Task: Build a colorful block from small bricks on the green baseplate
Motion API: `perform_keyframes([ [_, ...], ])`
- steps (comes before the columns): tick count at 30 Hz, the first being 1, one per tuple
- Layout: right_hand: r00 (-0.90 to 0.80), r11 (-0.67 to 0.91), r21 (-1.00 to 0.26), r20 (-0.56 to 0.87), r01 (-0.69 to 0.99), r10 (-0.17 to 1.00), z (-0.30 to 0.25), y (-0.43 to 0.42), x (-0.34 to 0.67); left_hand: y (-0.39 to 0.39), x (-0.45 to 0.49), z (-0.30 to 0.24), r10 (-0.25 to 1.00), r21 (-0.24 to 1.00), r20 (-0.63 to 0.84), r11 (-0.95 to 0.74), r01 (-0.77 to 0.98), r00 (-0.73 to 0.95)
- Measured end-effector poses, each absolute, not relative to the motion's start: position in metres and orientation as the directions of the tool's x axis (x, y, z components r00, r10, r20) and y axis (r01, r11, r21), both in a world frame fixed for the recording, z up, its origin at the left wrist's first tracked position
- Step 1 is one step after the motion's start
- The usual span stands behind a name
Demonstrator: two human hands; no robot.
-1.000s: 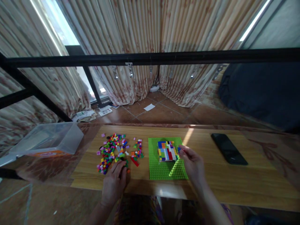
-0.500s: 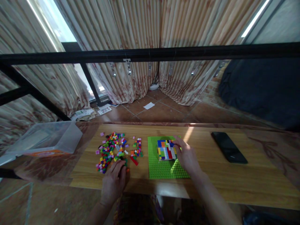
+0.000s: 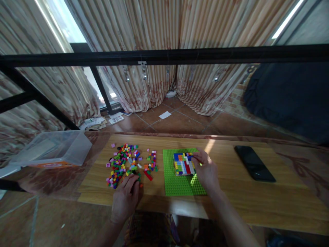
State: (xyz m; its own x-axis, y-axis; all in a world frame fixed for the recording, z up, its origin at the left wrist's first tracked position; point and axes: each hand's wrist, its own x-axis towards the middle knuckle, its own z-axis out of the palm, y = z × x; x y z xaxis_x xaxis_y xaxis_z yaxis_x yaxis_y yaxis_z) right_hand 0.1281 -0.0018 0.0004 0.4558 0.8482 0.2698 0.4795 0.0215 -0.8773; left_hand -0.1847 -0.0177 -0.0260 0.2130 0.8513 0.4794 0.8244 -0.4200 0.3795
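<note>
Striped curtains (image 3: 154, 31) hang beyond both hands, black rail (image 3: 164, 56) across them. Wooden table (image 3: 231, 202) under the hands. Head view: right hand (image 3: 207, 171) has bent fingers at the near-right edge of the multicolored build (image 3: 183, 165), covering part of it; can't tell if a brick is pinched. Build sits just left of that grip, on green baseplate (image 3: 176, 187). Phone (image 3: 254, 164) lies well right of the same hand. Left hand (image 3: 125, 197) curls over the near edge of the brick pile (image 3: 119, 166); fingertips hidden, can't tell if anything's held. Red brick (image 3: 148, 175) lies right of it, clear box (image 3: 82, 149) well left.
</note>
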Motion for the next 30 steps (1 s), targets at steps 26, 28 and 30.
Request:
perform_keyframes([
  [26,0.595,-0.034,-0.994,-0.088,-0.102,0.799,-0.015,0.015,0.119,-0.018,-0.184,-0.023,0.854,0.386,0.475,-0.419,0.822,0.212],
  [28,0.614,-0.040,-0.987,-0.128,-0.155,0.779,-0.019,0.017,0.117,-0.018,-0.184,-0.024,0.858,0.396,0.467,-0.418,0.818,0.213],
  [30,0.631,-0.037,-0.984,-0.141,-0.175,0.763,-0.021,0.019,0.116,-0.019,-0.184,-0.024,0.863,0.402,0.457,-0.417,0.815,0.216],
])
